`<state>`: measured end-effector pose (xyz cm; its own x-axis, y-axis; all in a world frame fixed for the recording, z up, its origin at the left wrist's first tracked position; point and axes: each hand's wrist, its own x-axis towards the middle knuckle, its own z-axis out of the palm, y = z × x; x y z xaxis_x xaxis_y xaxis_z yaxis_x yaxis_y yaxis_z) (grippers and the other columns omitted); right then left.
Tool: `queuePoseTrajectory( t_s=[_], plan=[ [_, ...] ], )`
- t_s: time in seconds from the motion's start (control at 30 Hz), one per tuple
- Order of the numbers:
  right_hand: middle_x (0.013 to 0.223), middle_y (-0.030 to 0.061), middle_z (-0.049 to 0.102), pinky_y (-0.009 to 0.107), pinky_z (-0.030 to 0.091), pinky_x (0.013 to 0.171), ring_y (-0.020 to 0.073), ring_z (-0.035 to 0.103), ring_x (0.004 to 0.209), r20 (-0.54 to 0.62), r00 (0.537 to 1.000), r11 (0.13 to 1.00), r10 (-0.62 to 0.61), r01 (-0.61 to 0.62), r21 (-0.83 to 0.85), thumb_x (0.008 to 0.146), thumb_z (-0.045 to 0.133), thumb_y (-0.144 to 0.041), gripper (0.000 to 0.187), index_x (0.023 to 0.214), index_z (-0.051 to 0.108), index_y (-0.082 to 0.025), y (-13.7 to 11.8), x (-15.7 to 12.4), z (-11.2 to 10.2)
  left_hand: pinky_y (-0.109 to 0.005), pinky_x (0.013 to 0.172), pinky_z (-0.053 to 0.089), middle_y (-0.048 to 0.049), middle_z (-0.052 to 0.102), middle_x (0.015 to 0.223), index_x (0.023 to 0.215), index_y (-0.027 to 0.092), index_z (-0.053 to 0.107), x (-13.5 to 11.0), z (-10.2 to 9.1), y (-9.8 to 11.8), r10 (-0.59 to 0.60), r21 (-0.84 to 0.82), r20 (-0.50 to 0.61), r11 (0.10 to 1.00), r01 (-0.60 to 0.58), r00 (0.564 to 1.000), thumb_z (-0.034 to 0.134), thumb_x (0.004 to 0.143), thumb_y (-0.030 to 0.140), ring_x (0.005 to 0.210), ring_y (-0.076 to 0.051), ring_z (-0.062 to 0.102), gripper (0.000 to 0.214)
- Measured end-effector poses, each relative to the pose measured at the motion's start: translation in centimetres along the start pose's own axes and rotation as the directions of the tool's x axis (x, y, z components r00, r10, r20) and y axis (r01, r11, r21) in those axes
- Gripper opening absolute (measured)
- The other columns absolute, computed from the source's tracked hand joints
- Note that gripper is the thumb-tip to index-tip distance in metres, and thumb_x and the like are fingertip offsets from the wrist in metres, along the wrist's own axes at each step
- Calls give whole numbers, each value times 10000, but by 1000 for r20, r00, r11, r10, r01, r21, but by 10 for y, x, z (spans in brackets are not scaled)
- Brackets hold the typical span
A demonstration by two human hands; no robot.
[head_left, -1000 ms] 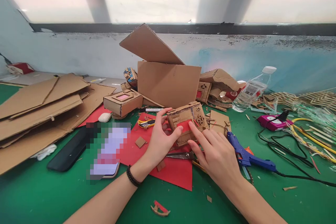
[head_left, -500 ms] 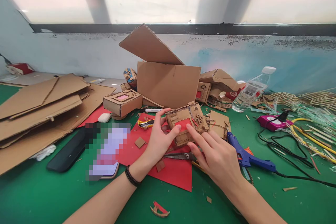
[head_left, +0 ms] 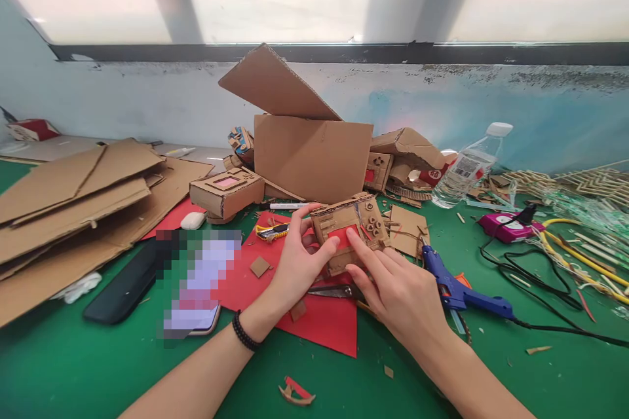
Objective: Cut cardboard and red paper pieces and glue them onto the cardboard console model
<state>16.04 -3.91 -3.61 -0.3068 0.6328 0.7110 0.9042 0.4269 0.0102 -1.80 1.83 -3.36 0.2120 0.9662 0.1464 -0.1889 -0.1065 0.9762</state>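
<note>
A small cardboard model (head_left: 351, 226) shaped like a handheld game console, with a red screen patch and tiny cardboard buttons, stands tilted over a red paper sheet (head_left: 319, 314). My left hand (head_left: 297, 262) grips its left side, thumb on the front and fingers curled behind. My right hand (head_left: 398, 288) has its index finger pressed on the red patch, the other fingers loosely bent beside it. Scissors (head_left: 334, 290) lie on the red sheet just under both hands.
A blue glue gun (head_left: 459, 291) with a black cord lies right of my right hand. A phone (head_left: 196, 288) and black case (head_left: 125, 281) lie to the left. Flat cardboard sheets (head_left: 73, 209), a box (head_left: 312, 154), a second cardboard model (head_left: 226, 190), a water bottle (head_left: 466, 167) and a utility knife (head_left: 274, 230) surround the green mat.
My right index finger has slid up and left across the red patch on the model. My left hand keeps the same grip. The view has shifted slightly.
</note>
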Motion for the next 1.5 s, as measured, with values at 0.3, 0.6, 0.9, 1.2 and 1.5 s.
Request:
queuePoseTrajectory(
  t_s=[0.3,0.6,0.9,1.2,1.5],
  plan=[
    [605,-21,575,307,316,580,138,519,583,-14,1000,1000,-4,4,-31,1128,425,-394,469,1451,633,-125,2,0,2,-320,898,608,-100,672,1295,1414,286,450,1,-1,-3,-2,0,7,1000,2,1000,790,887,356,1120,-237,717,631],
    [620,-12,626,302,311,574,131,561,592,4,1000,999,10,-9,-47,1121,450,-385,455,1460,627,-140,4,-3,6,-381,995,590,-119,653,1335,1406,275,476,5,-5,-10,2,42,12,999,-3,1000,727,939,389,1240,-267,674,542],
    [596,-27,590,289,303,556,119,537,560,9,999,999,-39,39,-25,1119,452,-386,453,1451,636,-138,-4,0,6,-378,1008,576,-115,662,1320,1390,254,484,4,-3,-5,29,80,-13,996,-28,999,700,941,344,1197,-250,694,506],
    [624,-39,585,299,296,570,117,533,580,77,991,993,-114,111,40,1110,489,-361,441,1494,599,-174,-2,-4,7,-345,984,578,-87,690,1264,1366,256,514,7,-9,-8,29,103,-46,994,-24,999,709,933,341,1185,-225,686,483],
    [603,-34,588,295,301,561,108,534,571,74,988,991,-134,133,12,1109,487,-356,413,1465,634,-207,-2,-2,3,-365,994,571,-86,691,1253,1371,262,519,7,-8,-3,27,117,-53,993,-20,998,719,930,378,1188,-239,681,499]
  ],
)
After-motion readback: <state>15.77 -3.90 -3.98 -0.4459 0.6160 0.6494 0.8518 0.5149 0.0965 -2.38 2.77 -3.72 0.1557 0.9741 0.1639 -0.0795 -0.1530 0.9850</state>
